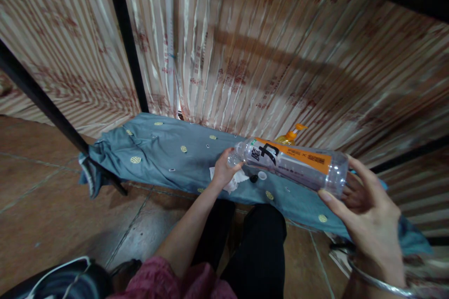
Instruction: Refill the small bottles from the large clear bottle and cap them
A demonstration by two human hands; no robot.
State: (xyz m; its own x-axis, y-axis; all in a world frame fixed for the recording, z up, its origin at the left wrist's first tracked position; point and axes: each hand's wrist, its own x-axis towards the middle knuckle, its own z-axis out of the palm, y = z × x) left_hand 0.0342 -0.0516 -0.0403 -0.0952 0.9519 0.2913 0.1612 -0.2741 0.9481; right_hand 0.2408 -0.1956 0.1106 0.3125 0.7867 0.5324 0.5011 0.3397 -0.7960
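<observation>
A large clear plastic bottle (298, 166) with an orange label lies nearly level in the air, its neck to the left. Around its base, at the right, the fingers and thumb of my right hand (368, 210) are wrapped. At the neck end my left hand (224, 168) is closed on a small clear container (233, 158), which meets the bottle's mouth; its exact shape is hard to make out. Below them on the cloth are a white tissue (233, 184), a small black cap (253, 178) and a small white cap (262, 175).
A blue-grey patterned cloth (168, 149) covers the low, narrow table. An orange pump bottle (291, 134) stands behind the held bottle. Dark metal posts (126, 32) rise at the left before a striped curtain (238, 56). A dark round object (70, 280) is at the lower left.
</observation>
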